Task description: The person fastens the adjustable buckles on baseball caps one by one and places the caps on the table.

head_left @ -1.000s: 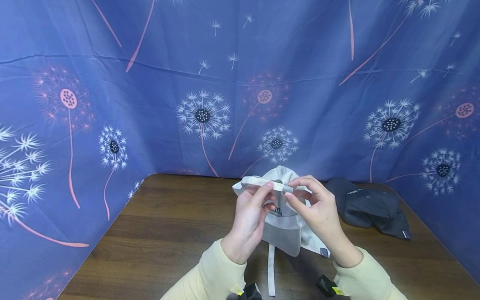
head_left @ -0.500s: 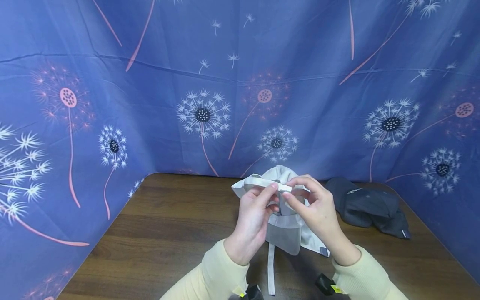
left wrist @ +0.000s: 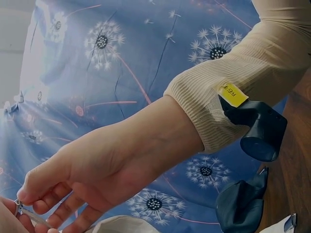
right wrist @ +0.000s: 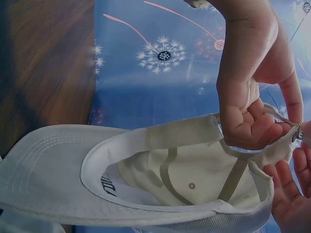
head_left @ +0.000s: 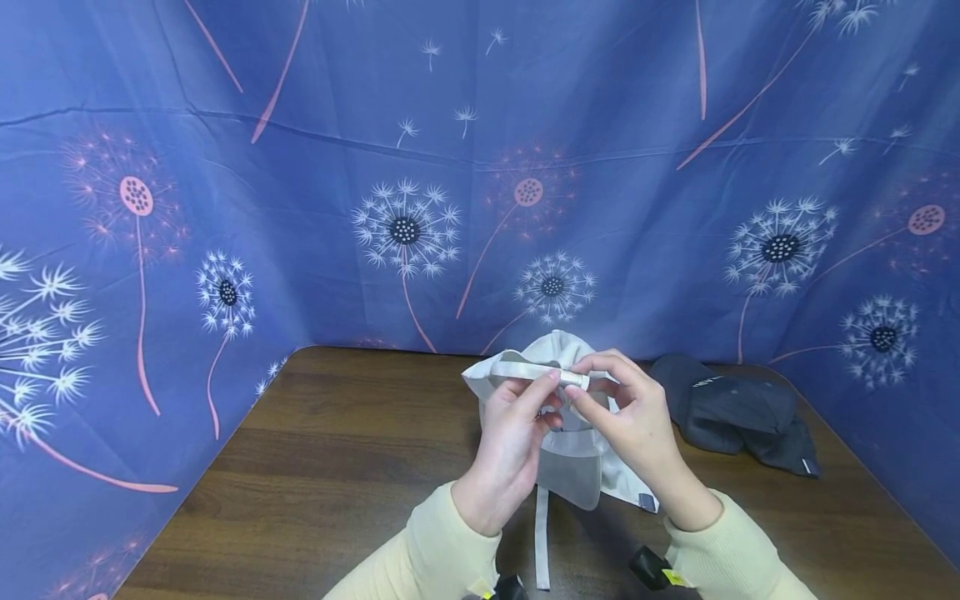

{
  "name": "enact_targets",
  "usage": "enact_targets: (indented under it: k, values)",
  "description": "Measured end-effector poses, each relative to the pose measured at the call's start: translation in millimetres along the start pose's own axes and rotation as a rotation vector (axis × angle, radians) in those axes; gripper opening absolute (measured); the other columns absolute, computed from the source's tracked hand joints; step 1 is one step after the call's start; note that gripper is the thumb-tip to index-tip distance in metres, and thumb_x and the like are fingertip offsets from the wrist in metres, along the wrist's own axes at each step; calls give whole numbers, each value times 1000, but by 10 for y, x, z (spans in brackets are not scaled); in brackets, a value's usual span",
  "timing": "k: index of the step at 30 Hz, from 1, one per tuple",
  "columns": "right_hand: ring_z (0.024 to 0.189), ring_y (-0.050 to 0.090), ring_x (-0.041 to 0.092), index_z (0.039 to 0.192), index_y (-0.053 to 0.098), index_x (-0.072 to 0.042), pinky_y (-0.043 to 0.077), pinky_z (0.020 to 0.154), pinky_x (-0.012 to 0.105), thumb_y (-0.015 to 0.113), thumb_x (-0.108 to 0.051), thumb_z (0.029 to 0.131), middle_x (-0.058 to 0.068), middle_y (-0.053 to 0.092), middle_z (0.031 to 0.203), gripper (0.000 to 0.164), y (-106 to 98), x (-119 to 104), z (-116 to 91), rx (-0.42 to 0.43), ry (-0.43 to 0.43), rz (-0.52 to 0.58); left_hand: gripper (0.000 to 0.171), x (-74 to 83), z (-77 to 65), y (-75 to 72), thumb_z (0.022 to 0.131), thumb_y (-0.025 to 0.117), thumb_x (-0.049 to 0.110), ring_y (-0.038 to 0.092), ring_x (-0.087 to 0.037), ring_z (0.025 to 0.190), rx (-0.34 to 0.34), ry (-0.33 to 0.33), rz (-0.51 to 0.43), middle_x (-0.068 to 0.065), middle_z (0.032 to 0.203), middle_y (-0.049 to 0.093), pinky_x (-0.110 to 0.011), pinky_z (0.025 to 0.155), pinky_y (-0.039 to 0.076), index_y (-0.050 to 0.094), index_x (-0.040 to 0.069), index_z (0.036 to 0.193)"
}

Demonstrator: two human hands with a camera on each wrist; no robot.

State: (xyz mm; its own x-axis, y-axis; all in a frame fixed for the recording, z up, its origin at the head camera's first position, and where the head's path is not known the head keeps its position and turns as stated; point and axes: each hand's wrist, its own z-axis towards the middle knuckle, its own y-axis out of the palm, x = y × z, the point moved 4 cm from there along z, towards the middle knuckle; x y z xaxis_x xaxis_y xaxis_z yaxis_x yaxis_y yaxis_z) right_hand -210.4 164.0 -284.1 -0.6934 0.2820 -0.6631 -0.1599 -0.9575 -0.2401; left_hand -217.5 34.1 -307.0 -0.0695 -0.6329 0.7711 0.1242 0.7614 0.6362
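Observation:
Both hands are raised at the back strap (head_left: 517,369) of a pale grey baseball cap (head_left: 570,479). The left hand (head_left: 510,437) pinches the strap between thumb and fingers. Close beside it, the right hand (head_left: 633,417) pinches the strap's end. In the right wrist view, a small metal buckle (right wrist: 297,132) shows between the fingertips of the two hands. That view also looks into the crown (right wrist: 192,170), with the brim (right wrist: 53,170) reaching left. The cap's brim hangs downward in the head view, and the hands cover part of the crown.
Pale cloth (head_left: 630,483) with a small dark tag lies on the brown wooden table (head_left: 322,467) under the held cap. A narrow pale strip (head_left: 542,542) runs toward the front. At the right lies a dark cap (head_left: 738,412). Blue dandelion-print fabric (head_left: 480,233) hangs around the table.
My left hand has shifted slightly right, nearer the right hand. The strap's end has turned between the fingers, and the cap's lettering seen earlier in the head view is now mostly hidden.

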Motion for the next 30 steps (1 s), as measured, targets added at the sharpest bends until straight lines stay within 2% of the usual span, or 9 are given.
enact_targets:
  k: [9, 14, 17, 20, 25, 27, 30]
  values:
    - [87, 57, 12, 95, 65, 2, 53, 77, 21, 72, 13, 73, 3, 62, 92, 26, -28, -51, 17, -8, -54, 8, 7, 21, -78, 11, 87, 65, 10, 52, -10, 64, -47, -16, 19, 1, 72, 59, -21, 56, 42, 60, 7, 91]
    - [87, 57, 11, 95, 65, 3, 53, 77, 20, 71, 12, 74, 0, 62, 93, 24, -53, -34, 26, -14, -35, 35, 9, 47, -191, 27, 89, 62, 11, 50, -10, 59, -131, -39, 60, 0, 72, 55, -23, 57, 43, 54, 7, 92]
    - [87, 57, 11, 95, 64, 4, 52, 76, 19, 70, 11, 75, -1, 62, 94, 22, -61, -24, 32, -22, -32, 50, 8, 84, -276, 59, 89, 61, 10, 50, -9, 58, -193, -16, 116, 1, 71, 54, -23, 56, 45, 53, 7, 88]
    - [87, 58, 11, 95, 64, 6, 52, 75, 19, 70, 12, 76, 0, 63, 94, 21, -66, -19, 39, -29, -36, 74, 9, 157, -355, 107, 89, 61, 9, 51, -9, 59, -255, 47, 178, 1, 70, 54, -22, 57, 46, 53, 5, 86]
    - [86, 58, 11, 95, 64, 7, 52, 74, 19, 69, 12, 77, -1, 63, 94, 20, -70, -19, 47, -42, -29, 94, 15, 371, -446, 179, 88, 61, 5, 52, -9, 64, -355, 223, 310, -1, 73, 54, -21, 62, 47, 53, -7, 91]
    - [87, 57, 10, 96, 64, 5, 52, 75, 18, 69, 12, 77, -1, 63, 94, 20, -72, -25, 45, -47, -28, 75, 15, 459, -456, 195, 87, 61, 4, 56, -8, 69, -394, 288, 390, -6, 78, 58, -21, 66, 49, 56, -9, 92]
    - [88, 58, 10, 97, 65, 4, 52, 75, 18, 69, 12, 76, -2, 64, 95, 22, -78, -36, 41, -46, -26, 62, 11, 573, -441, 206, 86, 64, 6, 58, -6, 73, -444, 405, 577, -10, 83, 64, -22, 68, 50, 63, -3, 93]
